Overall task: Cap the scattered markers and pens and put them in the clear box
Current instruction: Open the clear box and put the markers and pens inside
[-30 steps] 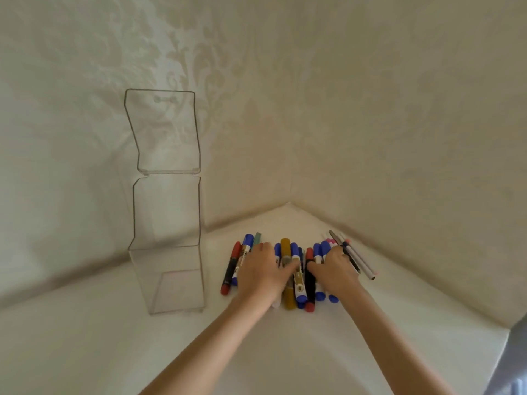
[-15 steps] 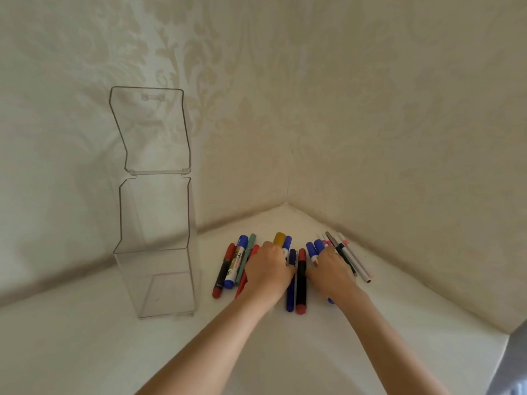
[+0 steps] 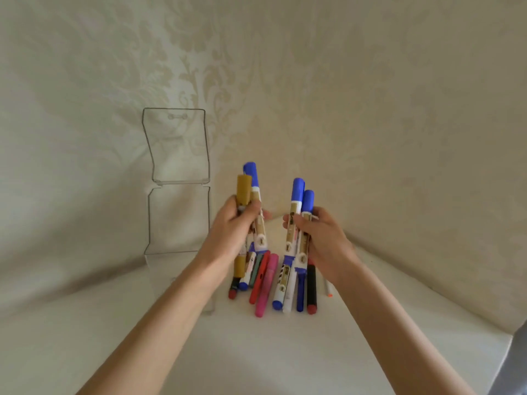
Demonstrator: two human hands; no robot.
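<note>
The white tabletop [image 3: 256, 352] runs into a corner of pale patterned wall [image 3: 370, 109]. On its left side stands the tall clear box [image 3: 178, 220], lid hinged up and open, with nothing inside that I can make out. Two hands hover beside it. The left hand [image 3: 233, 226] has its fingers curled round a gold marker [image 3: 243, 189] and a blue-capped marker [image 3: 252, 175], held upright together. The right hand [image 3: 325, 238] grips two more blue-capped markers [image 3: 298, 192] the same way, fingers wrapped at mid-barrel. Below them the others lie in a loose row just right of the box: a pink marker [image 3: 266, 286], a red one [image 3: 258, 280], a black marker [image 3: 311, 286] with a red end, and a thin pen [image 3: 328, 289] furthest right. These look like light, stiff, smooth plastic barrels (apt to slide past each other in a bunch), so a firm hold round the middle seems best, feeding them end-first into the narrow opening.
</note>
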